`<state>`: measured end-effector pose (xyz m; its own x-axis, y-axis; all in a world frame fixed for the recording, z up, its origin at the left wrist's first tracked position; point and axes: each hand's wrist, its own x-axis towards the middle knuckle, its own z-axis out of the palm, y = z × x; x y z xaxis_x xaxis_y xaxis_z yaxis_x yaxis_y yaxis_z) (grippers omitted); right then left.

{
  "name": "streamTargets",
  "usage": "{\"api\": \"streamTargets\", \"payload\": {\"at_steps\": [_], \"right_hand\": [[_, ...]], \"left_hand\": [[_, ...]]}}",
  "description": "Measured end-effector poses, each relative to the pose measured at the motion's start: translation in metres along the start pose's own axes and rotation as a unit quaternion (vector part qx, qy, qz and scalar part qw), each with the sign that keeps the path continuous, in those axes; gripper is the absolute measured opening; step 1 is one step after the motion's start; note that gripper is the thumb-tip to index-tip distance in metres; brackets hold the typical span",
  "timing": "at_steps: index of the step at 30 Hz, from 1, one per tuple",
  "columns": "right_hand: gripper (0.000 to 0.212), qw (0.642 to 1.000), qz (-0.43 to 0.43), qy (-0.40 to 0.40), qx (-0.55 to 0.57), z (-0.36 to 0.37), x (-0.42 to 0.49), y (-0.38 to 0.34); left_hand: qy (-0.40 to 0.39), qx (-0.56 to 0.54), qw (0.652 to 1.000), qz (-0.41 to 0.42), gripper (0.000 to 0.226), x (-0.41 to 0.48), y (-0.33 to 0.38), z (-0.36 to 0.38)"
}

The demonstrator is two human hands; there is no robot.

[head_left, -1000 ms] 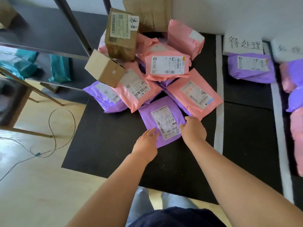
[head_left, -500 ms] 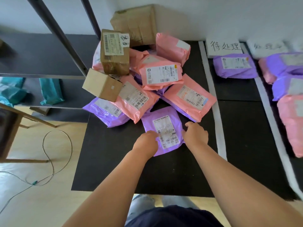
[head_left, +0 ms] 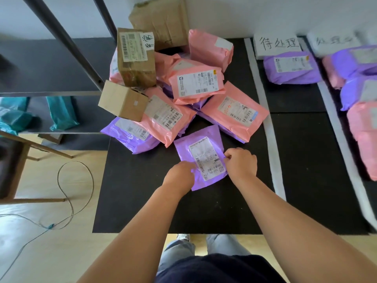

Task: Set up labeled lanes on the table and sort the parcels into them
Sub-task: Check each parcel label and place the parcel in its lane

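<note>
A purple mailer (head_left: 201, 149) with a white shipping label lies on the black table (head_left: 138, 205) in front of a heap of pink and purple parcels (head_left: 195, 84) and cardboard boxes (head_left: 135, 58). My left hand (head_left: 180, 175) grips its near left edge. My right hand (head_left: 240, 162) pinches its right edge beside the label. White tape strips (head_left: 265, 119) mark lanes on the right. A handwritten lane label (head_left: 277, 44) stands at the back, with a purple parcel (head_left: 291, 67) below it. The lane further right holds several pink and purple parcels (head_left: 359, 92).
A metal shelf frame (head_left: 67, 41) stands at the left with teal bags (head_left: 61, 113) underneath. A wooden frame (head_left: 36, 146) and a loose cable (head_left: 71, 190) lie on the floor at the left. A large brown box (head_left: 161, 19) leans on the back wall.
Both hands have curled onto the purple mailer's edges, and it has come slightly toward me out of the heap. The view has shifted right.
</note>
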<state>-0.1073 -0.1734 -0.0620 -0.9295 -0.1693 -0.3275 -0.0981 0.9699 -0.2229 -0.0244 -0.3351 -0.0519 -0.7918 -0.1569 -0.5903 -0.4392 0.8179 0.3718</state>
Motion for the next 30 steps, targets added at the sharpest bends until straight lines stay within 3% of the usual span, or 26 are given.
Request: {"api": "streamTargets", "payload": {"at_steps": [5, 9, 15, 20, 23, 27, 30], "right_hand": [[0.021, 0.993, -0.060, 0.102, -0.005, -0.044, -0.004, 0.001], [0.025, 0.984, -0.103, 0.143, 0.000, -0.082, -0.004, -0.007], [0.017, 0.943, -0.183, 0.271, 0.065, -0.125, -0.007, -0.026], [0.020, 0.909, -0.239, 0.321, 0.113, -0.151, -0.013, -0.041], [0.018, 0.903, -0.249, 0.330, 0.115, -0.160, -0.019, -0.046], [0.031, 0.884, -0.207, 0.381, 0.172, -0.173, -0.029, -0.044], [0.028, 0.861, -0.178, 0.411, 0.242, -0.179, -0.037, -0.038]], "left_hand": [[0.156, -0.105, 0.981, 0.044, 0.038, -0.006, 0.024, -0.037], [0.281, -0.076, 0.946, 0.141, 0.038, -0.007, 0.046, -0.069], [0.372, -0.030, 0.899, 0.229, 0.040, -0.009, 0.062, -0.092], [0.466, -0.037, 0.847, 0.252, 0.020, -0.014, 0.064, -0.102], [0.465, -0.081, 0.849, 0.240, 0.007, -0.025, 0.070, -0.113], [0.346, -0.183, 0.911, 0.130, 0.015, -0.043, 0.074, -0.130], [0.338, -0.259, 0.900, 0.094, 0.022, -0.051, 0.071, -0.142]]}}
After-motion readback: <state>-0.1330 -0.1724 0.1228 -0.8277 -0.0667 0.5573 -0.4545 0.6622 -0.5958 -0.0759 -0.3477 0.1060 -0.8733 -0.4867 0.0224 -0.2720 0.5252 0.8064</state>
